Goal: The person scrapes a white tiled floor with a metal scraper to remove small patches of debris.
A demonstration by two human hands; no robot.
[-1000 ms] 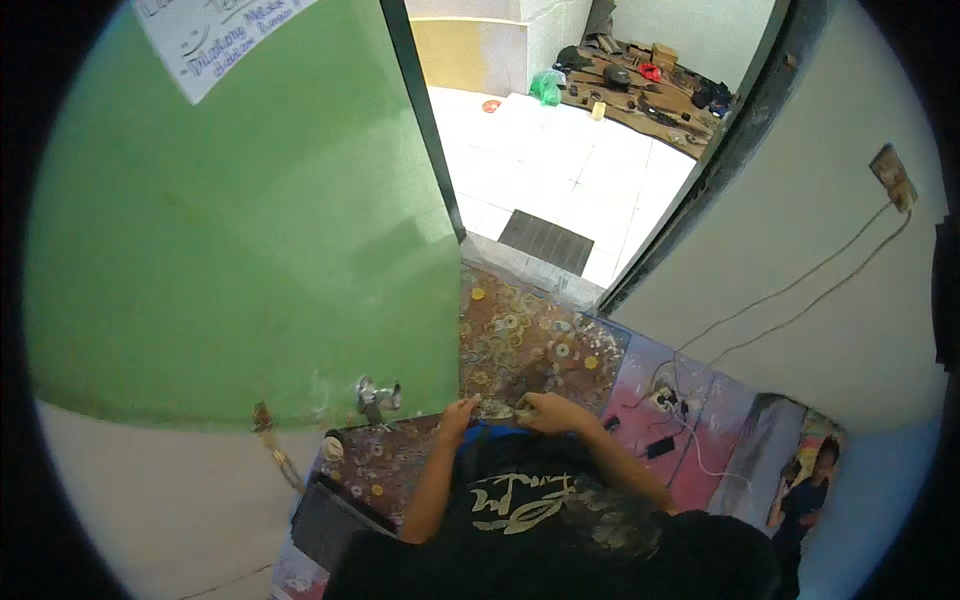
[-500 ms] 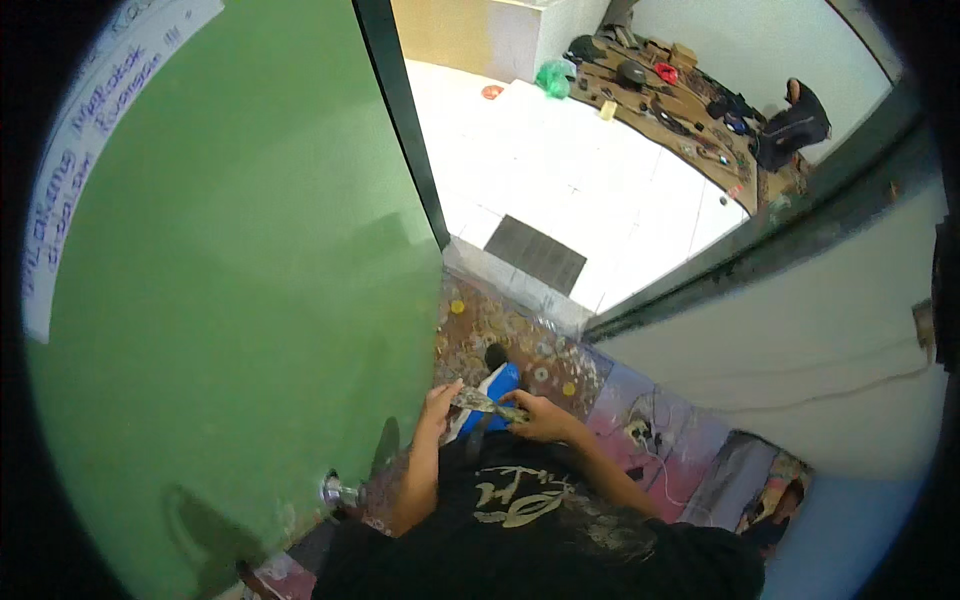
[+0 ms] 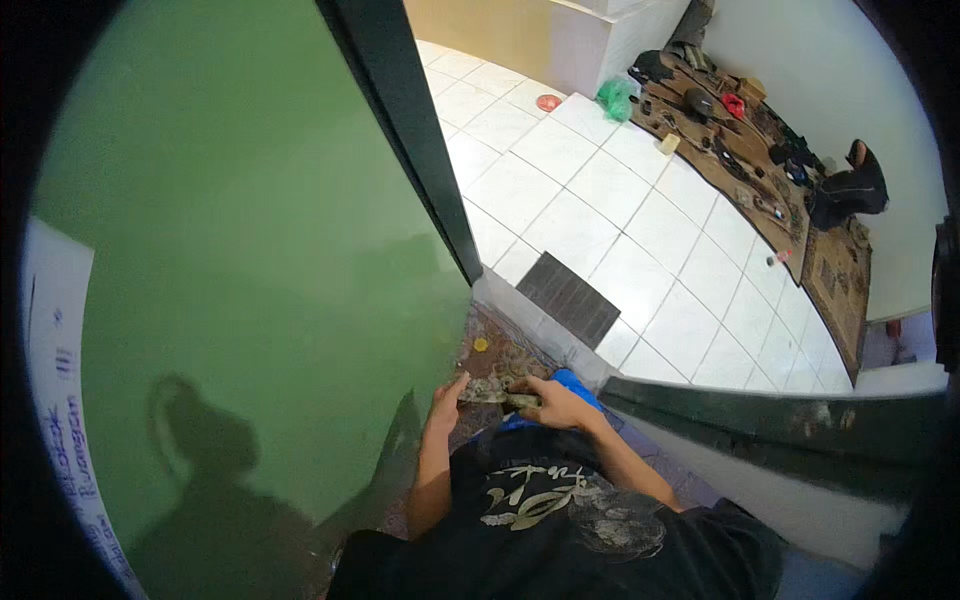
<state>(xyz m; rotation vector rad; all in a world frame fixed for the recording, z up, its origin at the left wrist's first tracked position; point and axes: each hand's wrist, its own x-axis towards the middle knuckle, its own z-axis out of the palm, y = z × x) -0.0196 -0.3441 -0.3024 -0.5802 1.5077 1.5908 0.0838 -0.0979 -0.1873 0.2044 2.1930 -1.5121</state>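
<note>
One grimy flat tool [image 3: 487, 390]: right hand [image 3: 556, 405], fingers curled round one end; left hand [image 3: 446, 408] at other, finger closure unclear. One doormat [image 3: 568, 300].

2 pieces of writing show: blue handwriting [image 3: 76, 432] on a white paper sheet [image 3: 60, 280] on the green door [image 3: 270, 200], frame's left edge, partly cut off; pale, unclear script [image 3: 530, 492] on the black shirt [image 3: 560, 540], bottom centre.

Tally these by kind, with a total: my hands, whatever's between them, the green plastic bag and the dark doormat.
Hands: 2 (left hand, right hand)
Mottled item: 1, seemingly one piece
Green plastic bag: 1
Dark doormat: 1
Total: 5
</note>
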